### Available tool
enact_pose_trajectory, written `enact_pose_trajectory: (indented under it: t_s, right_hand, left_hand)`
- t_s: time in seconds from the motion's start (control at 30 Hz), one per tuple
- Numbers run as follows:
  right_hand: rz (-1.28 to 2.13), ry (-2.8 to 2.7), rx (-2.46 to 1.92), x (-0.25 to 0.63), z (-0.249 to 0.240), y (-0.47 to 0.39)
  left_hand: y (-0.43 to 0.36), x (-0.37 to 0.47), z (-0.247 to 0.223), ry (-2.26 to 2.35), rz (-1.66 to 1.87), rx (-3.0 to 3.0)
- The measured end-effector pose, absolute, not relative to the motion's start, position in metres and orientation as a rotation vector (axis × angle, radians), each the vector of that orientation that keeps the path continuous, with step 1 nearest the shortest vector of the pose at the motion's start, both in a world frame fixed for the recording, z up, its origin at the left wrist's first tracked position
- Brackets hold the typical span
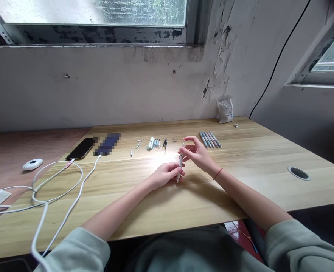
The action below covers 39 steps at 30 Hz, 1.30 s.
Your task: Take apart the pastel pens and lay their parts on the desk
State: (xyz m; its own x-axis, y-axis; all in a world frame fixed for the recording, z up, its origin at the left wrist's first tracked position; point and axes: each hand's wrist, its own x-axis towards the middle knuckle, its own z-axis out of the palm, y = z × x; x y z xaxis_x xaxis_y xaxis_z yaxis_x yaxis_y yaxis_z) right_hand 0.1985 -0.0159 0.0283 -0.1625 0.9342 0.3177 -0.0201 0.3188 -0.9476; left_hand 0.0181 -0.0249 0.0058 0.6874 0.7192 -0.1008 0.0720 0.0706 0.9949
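Observation:
A white pen [180,163] is held upright and slightly tilted above the desk, its tip pointing down. My left hand [169,174] is closed around its lower barrel. The fingers of my right hand [194,151] pinch it near the top, where a clear part shows. Beyond my hands lie several dark refills [164,145], tiny metallic parts [174,140], and a group of pen barrels [157,143] beside a patterned bundle [150,143]. A row of several pens [210,139] lies behind my right hand.
On the left are a black phone [81,148], a blurred dark device [107,144], looping white cables [80,189] and a white oval case [32,164]. A plastic packet [225,110] stands by the wall. A round cable hole [299,173] is at right on the wooden desk [257,162].

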Motion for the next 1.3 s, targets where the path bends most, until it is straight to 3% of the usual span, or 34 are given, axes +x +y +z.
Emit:
enact_pose_trajectory:
  t_s: [1.03, 1.3]
  right_hand:
    - [1.062, -1.451, -0.872, 0.197, 0.024, -0.014]
    - [0.572, -2.068, -0.996, 0.186, 0.009, -0.021]
  left_hand:
    - [-0.025, 0.02, 0.008, 0.722, 0.574, 1.385]
    - [-0.015, 0.018, 0.004, 0.813, 1.033, 1.114]
